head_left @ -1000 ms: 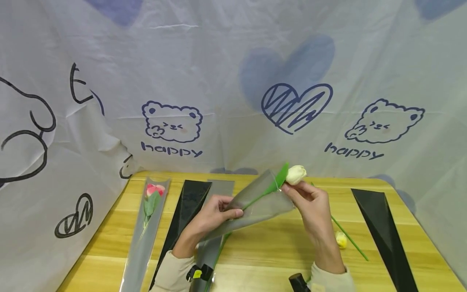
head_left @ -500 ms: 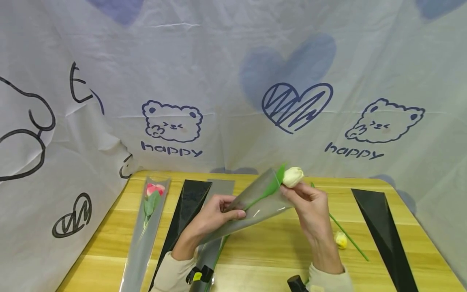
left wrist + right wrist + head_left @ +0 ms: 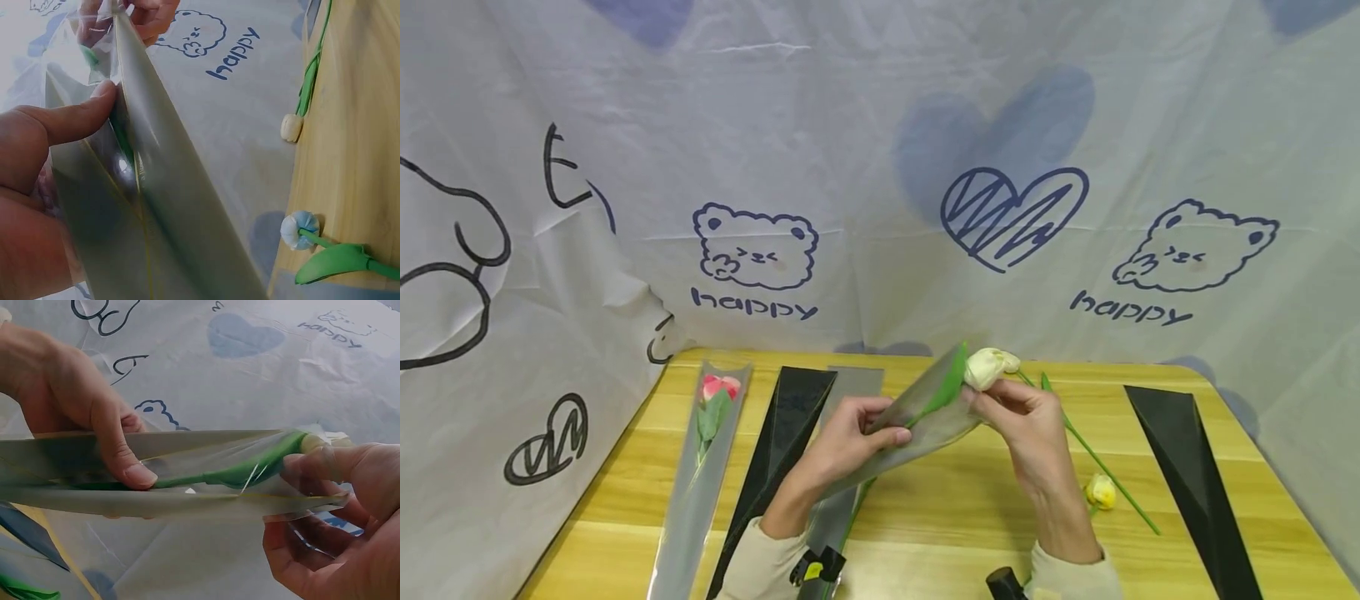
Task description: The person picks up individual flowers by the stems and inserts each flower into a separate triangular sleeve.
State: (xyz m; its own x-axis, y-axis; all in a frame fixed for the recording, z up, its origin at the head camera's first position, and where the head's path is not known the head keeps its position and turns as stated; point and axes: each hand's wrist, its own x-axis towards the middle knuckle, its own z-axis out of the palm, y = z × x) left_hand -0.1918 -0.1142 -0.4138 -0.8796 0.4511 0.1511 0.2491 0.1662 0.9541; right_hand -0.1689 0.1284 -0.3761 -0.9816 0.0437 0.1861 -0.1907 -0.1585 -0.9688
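Observation:
My left hand [image 3: 853, 442] grips a translucent grey flower sleeve [image 3: 925, 425], its thumb lying across the front. Inside runs the green stem of a white tulip [image 3: 985, 368]; its leaf [image 3: 951, 383] is mostly within the sleeve's mouth. The white bloom sits at that mouth, tilted up and right. My right hand [image 3: 1033, 429] pinches the tulip just under the bloom, beside the sleeve's edge. In the right wrist view, the right thumb [image 3: 306, 465] lies at the base of the bloom, with other fingers below the sleeve. The left wrist view shows the left thumb [image 3: 81, 119] on the film.
A pink tulip in a sleeve [image 3: 715, 417] lies at the left of the wooden table [image 3: 955, 533]. Beside it are a black sleeve [image 3: 786, 417] and a grey sleeve [image 3: 861, 383]. To the right lie a yellow flower [image 3: 1100, 492], a green stem [image 3: 1105, 467] and another black sleeve [image 3: 1187, 458].
The white tulip and my right hand have moved left and slightly down, so the bloom is nearer the sleeve's mouth. My left hand keeps its grip, shifting slightly right.

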